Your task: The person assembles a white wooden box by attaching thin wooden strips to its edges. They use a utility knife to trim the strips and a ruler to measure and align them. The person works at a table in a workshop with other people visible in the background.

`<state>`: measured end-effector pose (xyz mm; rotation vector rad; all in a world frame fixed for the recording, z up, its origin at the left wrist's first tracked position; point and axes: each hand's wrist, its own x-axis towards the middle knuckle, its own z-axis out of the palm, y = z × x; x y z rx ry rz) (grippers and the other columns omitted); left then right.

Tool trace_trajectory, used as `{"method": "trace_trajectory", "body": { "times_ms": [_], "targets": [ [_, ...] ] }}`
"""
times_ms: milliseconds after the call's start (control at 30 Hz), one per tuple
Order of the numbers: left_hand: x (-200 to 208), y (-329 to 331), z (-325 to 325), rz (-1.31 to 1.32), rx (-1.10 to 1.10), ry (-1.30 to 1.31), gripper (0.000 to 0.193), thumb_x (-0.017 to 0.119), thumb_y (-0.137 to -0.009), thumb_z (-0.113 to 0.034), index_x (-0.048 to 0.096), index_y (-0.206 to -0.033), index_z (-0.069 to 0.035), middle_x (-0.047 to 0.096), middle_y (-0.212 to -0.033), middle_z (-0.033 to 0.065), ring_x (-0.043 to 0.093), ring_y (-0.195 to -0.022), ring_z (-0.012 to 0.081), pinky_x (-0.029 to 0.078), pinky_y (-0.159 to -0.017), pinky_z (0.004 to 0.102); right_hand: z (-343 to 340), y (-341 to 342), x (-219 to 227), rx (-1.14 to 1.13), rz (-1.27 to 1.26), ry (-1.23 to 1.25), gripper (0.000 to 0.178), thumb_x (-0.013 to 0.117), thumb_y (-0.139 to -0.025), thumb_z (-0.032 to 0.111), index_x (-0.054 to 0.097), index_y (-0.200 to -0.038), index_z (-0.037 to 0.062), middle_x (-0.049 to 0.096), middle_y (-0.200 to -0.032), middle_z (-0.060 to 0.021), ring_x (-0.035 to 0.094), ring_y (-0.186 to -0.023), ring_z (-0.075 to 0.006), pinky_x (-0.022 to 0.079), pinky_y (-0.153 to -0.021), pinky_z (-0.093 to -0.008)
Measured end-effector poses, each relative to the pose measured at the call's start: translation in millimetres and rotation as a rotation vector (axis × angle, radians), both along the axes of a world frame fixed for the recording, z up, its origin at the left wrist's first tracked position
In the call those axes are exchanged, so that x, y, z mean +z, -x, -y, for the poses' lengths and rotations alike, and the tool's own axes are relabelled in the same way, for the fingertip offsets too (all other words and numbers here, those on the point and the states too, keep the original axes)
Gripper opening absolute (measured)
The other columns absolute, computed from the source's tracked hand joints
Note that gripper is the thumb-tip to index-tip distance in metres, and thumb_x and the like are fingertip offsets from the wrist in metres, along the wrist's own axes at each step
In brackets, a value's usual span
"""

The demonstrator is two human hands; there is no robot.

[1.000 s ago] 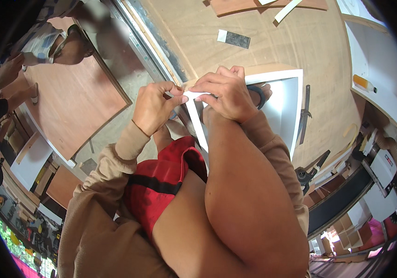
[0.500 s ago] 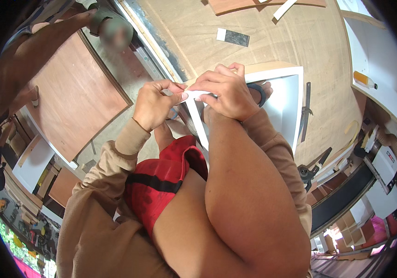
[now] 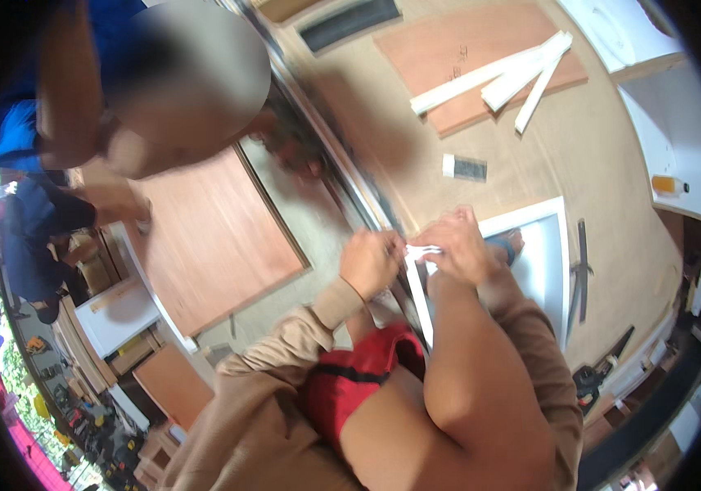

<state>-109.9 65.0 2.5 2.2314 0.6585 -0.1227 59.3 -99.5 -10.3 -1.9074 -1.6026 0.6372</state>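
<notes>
A white open box (image 3: 565, 270), its rim white, lies on the worktop in front of me. At its near left corner, my left hand (image 3: 367, 263) pinches the end of a white edging strip (image 3: 424, 250) between thumb and fingers. My right hand (image 3: 462, 248) is closed over the same strip just to the right, its thumb below and fingers bent above. My raised bare leg comes up between my arms, and its foot (image 3: 515, 242) rests inside the box. Blur hides whether the strip is joined to the rim.
A dark metal tool (image 3: 582, 270) lies right of the box, a black-and-white block (image 3: 465, 168) beyond it. White strips (image 3: 522, 74) lie on a reddish board (image 3: 440, 123). A person in a light cap (image 3: 195, 82) leans in at the upper left, near a wooden panel (image 3: 211, 245).
My view has swung up and left, so everything sits lower and further right. The other person's capped head has come into view. Both hands keep their pinch at the box corner.
</notes>
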Motion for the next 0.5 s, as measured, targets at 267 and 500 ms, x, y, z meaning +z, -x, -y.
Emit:
{"method": "trace_trajectory", "body": {
  "times_ms": [267,500],
  "targets": [
    [-6.4,-14.2,-33.3,0.013,-0.321,-0.022,0.021,0.08,-0.083,-0.031,0.079,-0.084,-0.01,0.075,-0.081,0.0178,0.075,-0.083,0.0391,0.059,-0.077,0.0488,-33.3,15.2,10.0,-0.13,0.068,0.103,0.014,0.076,-0.086,0.032,0.079,-0.085,0.0188,0.076,-0.087,-0.0038,0.068,-0.091,-0.0281,0.038,-0.089,-0.0499],
    [4.3,-35.2,-35.6,-0.127,-0.39,0.062,0.018,0.085,-0.073,-0.02,0.079,-0.085,-0.008,0.076,-0.086,0.0187,0.075,-0.086,0.0388,0.06,-0.078,0.0481,-25.9,29.1,25.2,-0.277,0.12,0.087,0.013,0.076,-0.087,0.032,0.076,-0.083,0.0198,0.074,-0.087,-0.0034,0.066,-0.093,-0.0283,0.038,-0.094,-0.0535]
  ]
}}
